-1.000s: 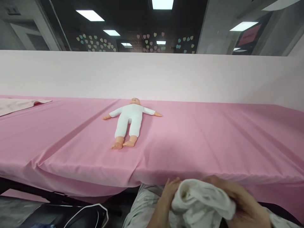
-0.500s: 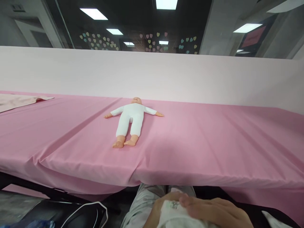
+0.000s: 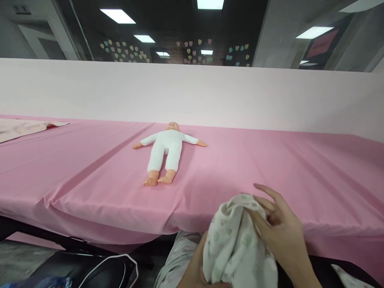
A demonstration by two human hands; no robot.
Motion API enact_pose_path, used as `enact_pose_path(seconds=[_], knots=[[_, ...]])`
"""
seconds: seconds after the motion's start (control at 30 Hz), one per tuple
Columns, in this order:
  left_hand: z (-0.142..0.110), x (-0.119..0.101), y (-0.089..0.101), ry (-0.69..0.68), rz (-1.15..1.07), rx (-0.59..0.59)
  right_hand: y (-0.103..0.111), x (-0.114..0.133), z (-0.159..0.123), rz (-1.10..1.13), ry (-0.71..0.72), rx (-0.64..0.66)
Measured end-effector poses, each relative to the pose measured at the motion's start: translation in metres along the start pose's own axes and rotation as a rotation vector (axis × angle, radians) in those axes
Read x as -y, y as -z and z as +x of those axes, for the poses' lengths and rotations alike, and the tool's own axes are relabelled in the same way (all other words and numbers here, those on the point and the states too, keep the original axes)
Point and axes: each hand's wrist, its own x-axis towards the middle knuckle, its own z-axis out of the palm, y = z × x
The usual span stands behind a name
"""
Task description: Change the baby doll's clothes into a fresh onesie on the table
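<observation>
A bundled white cloth with a pale green print (image 3: 237,244) is held up over my lap, at the near edge of the pink-covered table. My right hand (image 3: 279,224) pinches its top edge between thumb and fingers, the index finger stretched out. Low on the cloth's left side, my left hand (image 3: 196,266) grips it, its fingers partly hidden by the fabric. Farther off, a baby doll in a white suit (image 3: 166,146) lies on its back with arms spread and feet towards me. Neither hand touches the doll.
The pink sheet (image 3: 99,188) covers the table and hangs creased over its front edge. A pale pink cloth (image 3: 24,127) lies at the far left. Below left are a black chair (image 3: 99,268) and a white cable (image 3: 105,258). A white wall (image 3: 192,92) stands behind.
The cloth has come up from my lap and its printed folds show more. My right hand has risen from lying across it to pinching its top; my left hand has shifted to its left side.
</observation>
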Motion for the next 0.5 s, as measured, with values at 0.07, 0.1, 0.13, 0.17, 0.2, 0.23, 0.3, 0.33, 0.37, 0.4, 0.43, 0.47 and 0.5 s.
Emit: enact_pose_path(seconds=[0.07, 0.1, 0.13, 0.17, 0.2, 0.23, 0.3, 0.33, 0.37, 0.4, 0.43, 0.47, 0.5], knots=[[-0.005, 0.0, -0.001, -0.016, -0.084, -0.072, -0.002, -0.007, 0.008, -0.145, 0.047, -0.045], [-0.006, 0.0, -0.003, -0.004, -0.146, -0.076, -0.004, -0.01, 0.007, -0.214, 0.115, -0.037], [-0.006, 0.001, -0.006, 0.01, -0.211, -0.063, -0.006, -0.013, 0.002, -0.267, 0.21, 0.016], [-0.006, 0.003, -0.008, 0.024, -0.261, -0.043, -0.009, -0.015, -0.005, -0.304, 0.326, 0.121], [-0.006, 0.006, -0.01, 0.036, -0.286, -0.027, -0.013, -0.019, -0.013, -0.322, 0.473, 0.254], [-0.005, 0.009, -0.01, 0.047, -0.286, -0.019, -0.019, -0.024, -0.023, -0.333, 0.629, 0.396], [-0.005, 0.02, -0.008, 0.071, -0.241, -0.008, -0.031, -0.04, -0.041, -0.404, 0.937, 0.529], [-0.005, 0.025, -0.006, 0.087, -0.216, 0.006, -0.036, -0.05, -0.049, -0.47, 1.016, 0.532], [-0.005, 0.03, -0.002, 0.105, -0.202, 0.028, -0.041, -0.061, -0.057, -0.525, 1.044, 0.544], [-0.005, 0.033, 0.001, 0.123, -0.194, 0.051, -0.043, -0.071, -0.063, -0.559, 1.041, 0.564], [-0.005, 0.036, 0.005, 0.137, -0.192, 0.079, -0.045, -0.08, -0.069, -0.581, 1.0, 0.597], [-0.006, 0.036, 0.008, 0.146, -0.195, 0.117, -0.044, -0.087, -0.075, -0.589, 0.927, 0.638], [-0.006, 0.036, 0.011, 0.147, -0.202, 0.159, -0.043, -0.092, -0.08, -0.592, 0.811, 0.676]])
